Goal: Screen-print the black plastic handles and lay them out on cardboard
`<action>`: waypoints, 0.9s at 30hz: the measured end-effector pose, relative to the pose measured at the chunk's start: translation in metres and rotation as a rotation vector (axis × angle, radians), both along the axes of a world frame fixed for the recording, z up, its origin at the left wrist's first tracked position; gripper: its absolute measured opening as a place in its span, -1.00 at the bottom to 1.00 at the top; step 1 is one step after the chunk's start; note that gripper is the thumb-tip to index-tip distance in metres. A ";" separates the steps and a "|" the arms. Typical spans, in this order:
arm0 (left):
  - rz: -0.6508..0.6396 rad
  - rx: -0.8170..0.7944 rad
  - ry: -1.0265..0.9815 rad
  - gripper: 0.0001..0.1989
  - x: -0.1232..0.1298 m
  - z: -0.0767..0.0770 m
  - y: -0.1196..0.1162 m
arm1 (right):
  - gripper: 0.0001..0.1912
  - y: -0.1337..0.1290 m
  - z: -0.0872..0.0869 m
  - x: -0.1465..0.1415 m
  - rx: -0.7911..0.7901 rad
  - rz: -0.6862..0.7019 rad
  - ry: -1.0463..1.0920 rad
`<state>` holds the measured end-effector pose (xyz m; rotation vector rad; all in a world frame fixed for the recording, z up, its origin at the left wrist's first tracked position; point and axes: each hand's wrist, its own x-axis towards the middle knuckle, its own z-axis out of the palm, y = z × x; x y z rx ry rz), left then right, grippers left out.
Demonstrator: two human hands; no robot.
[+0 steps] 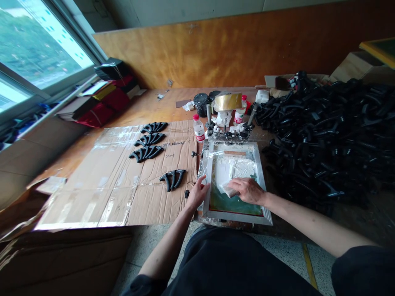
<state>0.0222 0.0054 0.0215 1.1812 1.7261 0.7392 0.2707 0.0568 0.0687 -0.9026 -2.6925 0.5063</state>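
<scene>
An aluminium-edged printing screen (265, 201) lies flat before me, with white ink (242, 167) spread over the upper part of its green mesh (228, 205). My right hand (248, 190) is closed around a pale, ink-smeared squeegee (231, 190) resting on the mesh. At the screen's left edge is my left hand (198, 192), fingers apart and nothing seen in it; whether it touches the edge I cannot tell. A clamp stand (230, 133) rises behind the screen. Left of it, black curved plastic handles (173, 179) lie on cardboard, more of them (146, 153) in rows farther back.
A big heap of black plastic parts (314, 135) covers the right side. Behind the screen stand a red-capped bottle (199, 129), a black tub (201, 105) and a roll of tape (228, 101). Flattened cardboard (101, 172) spans the left. Red bundles (105, 107) lie by the window.
</scene>
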 end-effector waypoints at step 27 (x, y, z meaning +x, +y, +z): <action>0.084 -0.332 -0.831 -0.40 0.071 0.060 -0.008 | -0.86 -0.018 -0.022 -0.033 -0.053 -0.468 -0.214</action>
